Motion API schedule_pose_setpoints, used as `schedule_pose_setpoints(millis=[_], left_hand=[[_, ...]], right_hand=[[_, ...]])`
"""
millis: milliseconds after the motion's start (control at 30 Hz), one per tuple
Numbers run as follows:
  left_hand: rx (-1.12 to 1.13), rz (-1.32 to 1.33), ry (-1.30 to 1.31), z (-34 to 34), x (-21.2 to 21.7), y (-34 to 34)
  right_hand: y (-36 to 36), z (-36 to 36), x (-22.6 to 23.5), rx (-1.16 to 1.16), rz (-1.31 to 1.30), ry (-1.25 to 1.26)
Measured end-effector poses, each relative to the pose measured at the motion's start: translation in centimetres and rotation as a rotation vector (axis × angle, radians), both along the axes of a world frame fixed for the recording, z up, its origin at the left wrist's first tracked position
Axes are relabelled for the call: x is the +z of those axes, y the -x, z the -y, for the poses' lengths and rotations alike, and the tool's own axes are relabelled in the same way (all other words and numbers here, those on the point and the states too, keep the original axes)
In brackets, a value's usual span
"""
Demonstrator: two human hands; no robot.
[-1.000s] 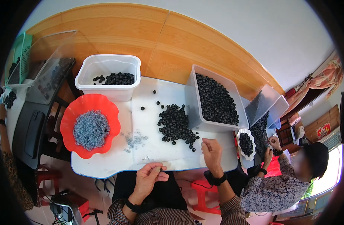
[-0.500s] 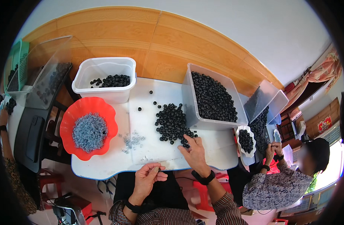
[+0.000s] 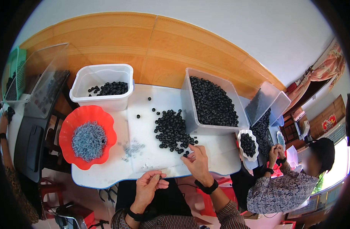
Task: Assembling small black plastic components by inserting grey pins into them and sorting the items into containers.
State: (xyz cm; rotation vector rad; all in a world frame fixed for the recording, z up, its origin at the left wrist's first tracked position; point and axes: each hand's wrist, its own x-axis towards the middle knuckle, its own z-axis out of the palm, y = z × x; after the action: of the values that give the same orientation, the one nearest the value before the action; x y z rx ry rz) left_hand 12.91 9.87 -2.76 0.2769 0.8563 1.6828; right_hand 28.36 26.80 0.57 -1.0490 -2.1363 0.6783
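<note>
A loose pile of black ring-shaped beads [image 3: 170, 128] lies on the white table. At its near edge my right hand [image 3: 199, 164] reaches in, thumb and index finger closing around a black bead [image 3: 186, 154]. My left hand [image 3: 147, 187] is held just off the table's front edge, palm partly up, with thumb and forefinger pinched. A small dark piece [image 3: 160, 177] shows at those fingertips, too small to name surely. To the left, a red scalloped bowl [image 3: 66, 147] holds many small clear bluish pieces [image 3: 89, 140], and a few similar clear pieces [image 3: 132, 149] are scattered on the table.
A large translucent bin [image 3: 217, 130] full of black beads stands behind the pile. A white tub [image 3: 102, 100] with fewer beads is at the back left. A white scalloped dish [image 3: 241, 143] of beads sits right. A co-worker [image 3: 285, 187] works at the right; another person's arm [image 3: 5, 145] shows far left.
My right hand has shifted slightly down at the pile's near edge, its fingers now around a bead. The left hand stays pinched, and a dark piece now shows at its fingertips. The view has tilted slightly.
</note>
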Motion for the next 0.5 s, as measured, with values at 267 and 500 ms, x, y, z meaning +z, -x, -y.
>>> schedule_pose_setpoints(millis=[267,500], left_hand=[[-0.042,-0.001,-0.015,-0.4,0.8,-0.6],[-0.076,0.008,-0.011,-0.8,1.0,-1.3]], right_hand=[[-0.7,0.5,0.0,-0.053,-0.081,-0.042],[-0.2,0.2,-0.9,-0.030,-0.110,-0.094]])
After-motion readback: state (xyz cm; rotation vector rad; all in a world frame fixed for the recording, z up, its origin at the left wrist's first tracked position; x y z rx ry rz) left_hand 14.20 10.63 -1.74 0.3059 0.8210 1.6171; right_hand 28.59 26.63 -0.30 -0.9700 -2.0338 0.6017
